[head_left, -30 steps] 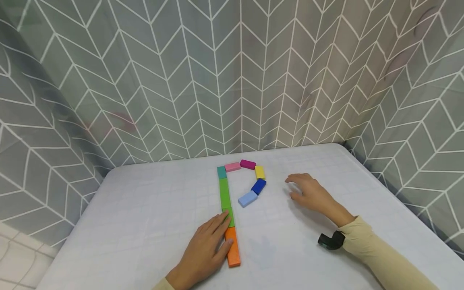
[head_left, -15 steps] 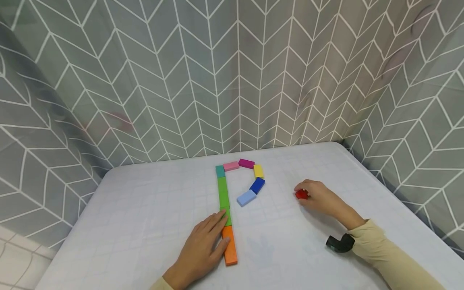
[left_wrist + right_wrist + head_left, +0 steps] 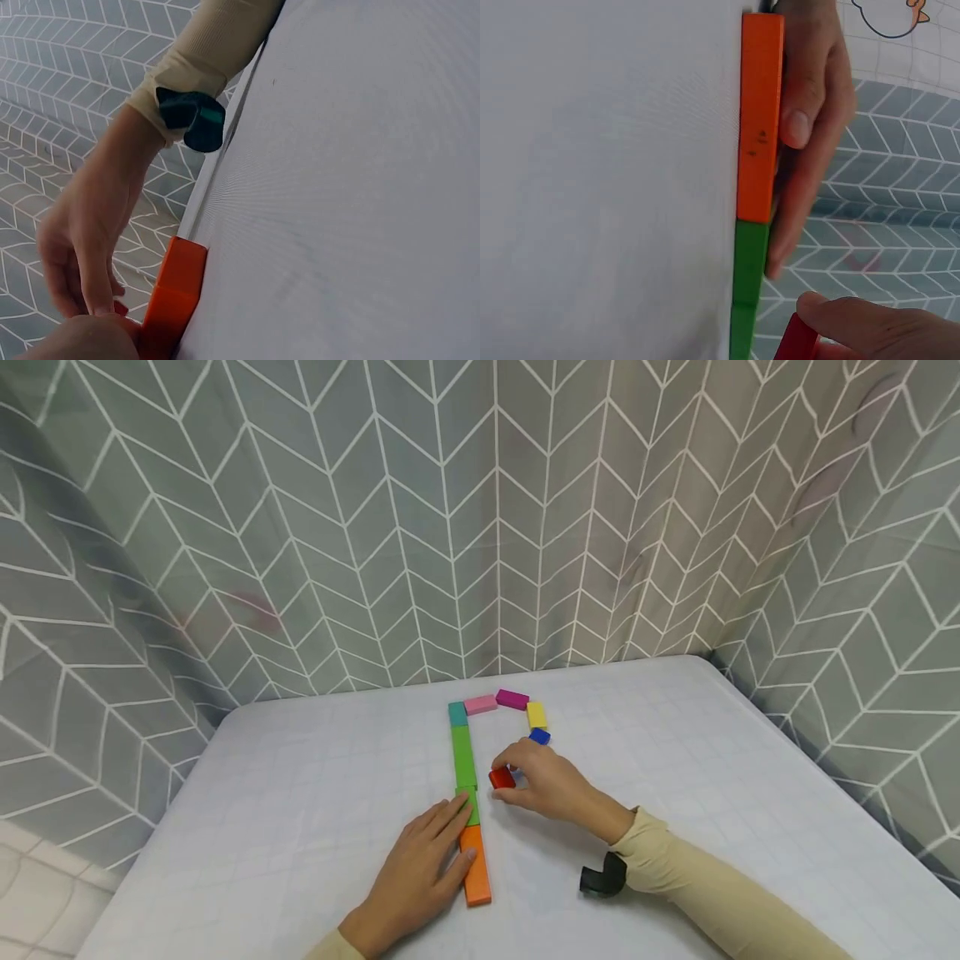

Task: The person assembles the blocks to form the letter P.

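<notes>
My left hand (image 3: 420, 864) lies flat, fingertips on the lower green block (image 3: 474, 817) and thumb against the orange block (image 3: 476, 868). Between thumb and fingers, my right hand (image 3: 555, 785) pinches a red block (image 3: 502, 778), just right of the upper green block (image 3: 464, 758). Above the greens, a teal block (image 3: 458, 714) tops the straight column. From it curve a pink block (image 3: 481, 704), a magenta block (image 3: 513, 699), a yellow block (image 3: 537, 715) and a dark blue block (image 3: 540, 737). The right hand mostly hides a light blue block.
A white cloth covers the table (image 3: 300, 777). A patterned grey curtain (image 3: 420, 527) hangs close behind its far edge and along the sides. A black wrist device (image 3: 603, 877) hangs at the right sleeve, low over the table.
My right hand has taken hold of the red block at the right and carried it left, to beside the green column. The left hand has stayed on the blocks.
</notes>
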A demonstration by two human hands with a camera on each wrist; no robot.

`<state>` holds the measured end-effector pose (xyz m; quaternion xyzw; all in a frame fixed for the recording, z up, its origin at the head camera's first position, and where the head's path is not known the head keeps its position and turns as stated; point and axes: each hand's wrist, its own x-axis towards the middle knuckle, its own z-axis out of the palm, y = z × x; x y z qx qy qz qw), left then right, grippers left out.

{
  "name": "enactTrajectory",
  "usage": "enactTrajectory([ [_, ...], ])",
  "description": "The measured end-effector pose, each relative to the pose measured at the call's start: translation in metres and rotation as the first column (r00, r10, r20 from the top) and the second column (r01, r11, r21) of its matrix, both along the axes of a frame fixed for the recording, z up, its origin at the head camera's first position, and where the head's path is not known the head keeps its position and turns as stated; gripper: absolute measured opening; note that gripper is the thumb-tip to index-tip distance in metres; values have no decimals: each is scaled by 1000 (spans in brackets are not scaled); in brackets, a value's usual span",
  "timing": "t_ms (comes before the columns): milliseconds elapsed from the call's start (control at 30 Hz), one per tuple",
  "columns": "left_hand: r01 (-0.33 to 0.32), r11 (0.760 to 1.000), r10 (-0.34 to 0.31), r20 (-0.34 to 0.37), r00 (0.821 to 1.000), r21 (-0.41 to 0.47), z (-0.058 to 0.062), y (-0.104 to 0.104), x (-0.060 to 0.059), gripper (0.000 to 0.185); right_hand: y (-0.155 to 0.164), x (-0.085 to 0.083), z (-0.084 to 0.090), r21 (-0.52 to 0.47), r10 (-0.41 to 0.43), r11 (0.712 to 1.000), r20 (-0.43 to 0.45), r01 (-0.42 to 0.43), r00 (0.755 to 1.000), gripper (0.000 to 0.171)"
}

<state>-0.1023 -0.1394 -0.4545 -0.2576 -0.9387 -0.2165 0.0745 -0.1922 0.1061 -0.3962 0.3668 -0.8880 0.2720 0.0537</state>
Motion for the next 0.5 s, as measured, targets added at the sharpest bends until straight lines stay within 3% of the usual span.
enactTrajectory([
  [233, 19, 1000, -18, 5, 1000, -10, -2, 3, 0, 60, -23, -7, -10, 84, -24, 996, -7, 25, 1000, 31],
  [500, 16, 1000, -15, 3, 1000, -14, -1, 3, -1, 59, -25, -13, -12, 92, -41, 995, 2, 40, 999, 29],
])
